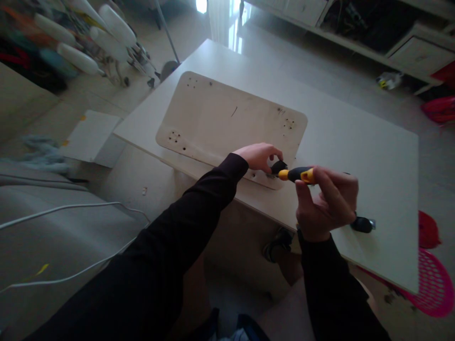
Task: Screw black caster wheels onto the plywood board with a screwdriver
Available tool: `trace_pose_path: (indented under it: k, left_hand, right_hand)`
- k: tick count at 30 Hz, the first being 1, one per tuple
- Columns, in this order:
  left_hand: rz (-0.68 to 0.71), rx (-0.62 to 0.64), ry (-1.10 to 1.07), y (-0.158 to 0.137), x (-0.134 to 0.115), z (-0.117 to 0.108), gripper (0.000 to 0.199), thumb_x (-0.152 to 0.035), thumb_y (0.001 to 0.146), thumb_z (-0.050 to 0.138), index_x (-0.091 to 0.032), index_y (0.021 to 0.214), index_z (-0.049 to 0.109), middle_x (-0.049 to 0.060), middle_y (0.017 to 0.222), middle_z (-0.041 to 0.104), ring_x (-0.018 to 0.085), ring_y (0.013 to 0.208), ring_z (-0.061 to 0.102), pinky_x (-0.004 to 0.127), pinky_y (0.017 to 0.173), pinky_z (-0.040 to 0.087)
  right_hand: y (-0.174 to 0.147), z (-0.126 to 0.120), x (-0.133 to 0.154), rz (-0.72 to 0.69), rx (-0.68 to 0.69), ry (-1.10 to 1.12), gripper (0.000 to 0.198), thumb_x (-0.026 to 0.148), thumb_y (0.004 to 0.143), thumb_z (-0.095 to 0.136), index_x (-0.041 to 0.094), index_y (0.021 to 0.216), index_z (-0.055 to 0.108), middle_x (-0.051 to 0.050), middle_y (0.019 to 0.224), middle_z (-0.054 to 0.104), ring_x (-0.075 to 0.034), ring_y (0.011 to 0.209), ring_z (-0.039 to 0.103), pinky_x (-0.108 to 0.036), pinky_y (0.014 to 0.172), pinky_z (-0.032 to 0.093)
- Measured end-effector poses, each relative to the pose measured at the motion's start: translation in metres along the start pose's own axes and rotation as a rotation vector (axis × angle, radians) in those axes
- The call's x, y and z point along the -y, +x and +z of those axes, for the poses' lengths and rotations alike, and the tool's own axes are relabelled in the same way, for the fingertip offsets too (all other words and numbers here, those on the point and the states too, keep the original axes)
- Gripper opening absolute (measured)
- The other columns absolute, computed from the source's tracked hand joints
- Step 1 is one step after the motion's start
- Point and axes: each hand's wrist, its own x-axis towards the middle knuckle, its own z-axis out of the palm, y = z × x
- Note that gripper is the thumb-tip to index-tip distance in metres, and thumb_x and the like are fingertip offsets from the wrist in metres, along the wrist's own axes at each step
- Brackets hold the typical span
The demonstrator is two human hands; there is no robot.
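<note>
A pale rectangular board with rounded corners lies flat, with clusters of small holes near its corners. At its near right corner is a black caster, pinched by the curled fingers of my left hand. My right hand grips a yellow-and-black screwdriver by its handle. The screwdriver points left at the caster's base; its tip is hidden, so contact with a screw cannot be made out. Right of my right hand, another black caster with a metal part lies on the table.
The white table extends right of the board. A white box stands on the floor at left, near white cables. A pink basket sits beyond the right edge. A white cabinet stands at the back right.
</note>
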Motion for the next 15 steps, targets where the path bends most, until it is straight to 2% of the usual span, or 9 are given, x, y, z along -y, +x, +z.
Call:
trace_pose_path:
  k: [2, 4, 6, 9, 12, 15]
  left_hand:
    - [-0.005, 0.004, -0.009, -0.0001, -0.0005, -0.0003, 0.056, -0.023, 0.079, 0.083, -0.020, 0.134, 0.077, 0.010, 0.121, 0.077, 0.018, 0.088, 0.068, 0.029, 0.085, 0.050]
    - [-0.010, 0.001, -0.011, 0.0001, -0.0005, -0.0002, 0.056, -0.023, 0.078, 0.084, -0.020, 0.133, 0.077, 0.010, 0.121, 0.078, 0.017, 0.087, 0.068, 0.029, 0.083, 0.050]
    - [-0.015, -0.002, -0.009, 0.0004, -0.0003, 0.0001, 0.057, -0.024, 0.077, 0.085, -0.019, 0.133, 0.077, 0.010, 0.121, 0.078, 0.017, 0.087, 0.068, 0.029, 0.081, 0.050]
    - [-0.012, 0.004, -0.010, 0.0006, 0.0002, 0.0002, 0.056, -0.024, 0.077, 0.085, -0.020, 0.133, 0.077, 0.010, 0.121, 0.078, 0.017, 0.085, 0.068, 0.028, 0.079, 0.050]
    - [-0.003, 0.000, -0.009, 0.0003, 0.0002, 0.0000, 0.053, -0.025, 0.078, 0.084, -0.021, 0.130, 0.078, 0.009, 0.120, 0.078, 0.016, 0.085, 0.068, 0.028, 0.080, 0.050]
    - [-0.008, 0.000, -0.007, -0.0004, -0.0003, -0.0003, 0.053, -0.024, 0.077, 0.083, -0.021, 0.130, 0.078, 0.009, 0.119, 0.079, 0.017, 0.085, 0.068, 0.028, 0.080, 0.050]
  right_hand:
    - [-0.0002, 0.0005, -0.0006, -0.009, -0.027, 0.019, 0.057, 0.016, 0.078, 0.087, 0.032, 0.132, 0.075, -0.005, 0.110, 0.072, -0.020, 0.098, 0.077, -0.036, 0.078, 0.069]
    - [-0.0013, 0.0001, -0.0011, 0.000, -0.007, 0.050, 0.049, 0.022, 0.089, 0.076, 0.028, 0.137, 0.073, -0.009, 0.121, 0.071, -0.024, 0.107, 0.077, -0.041, 0.083, 0.070]
    - [-0.0017, -0.0012, -0.0009, 0.000, 0.033, 0.041, 0.050, 0.019, 0.094, 0.066, 0.027, 0.142, 0.069, -0.011, 0.131, 0.072, -0.027, 0.115, 0.077, -0.046, 0.090, 0.069]
    - [0.0005, -0.0029, 0.0001, -0.020, 0.023, -0.004, 0.055, 0.012, 0.085, 0.077, 0.030, 0.137, 0.072, -0.008, 0.117, 0.075, -0.023, 0.103, 0.078, -0.041, 0.085, 0.069]
    - [0.0036, -0.0028, 0.0007, -0.028, -0.062, 0.029, 0.056, 0.013, 0.074, 0.089, 0.030, 0.127, 0.078, -0.004, 0.108, 0.071, -0.019, 0.096, 0.077, -0.037, 0.080, 0.070]
    - [0.0040, -0.0030, 0.0018, -0.020, -0.033, 0.062, 0.045, 0.017, 0.087, 0.076, 0.028, 0.131, 0.076, -0.007, 0.122, 0.073, -0.025, 0.109, 0.079, -0.046, 0.089, 0.072]
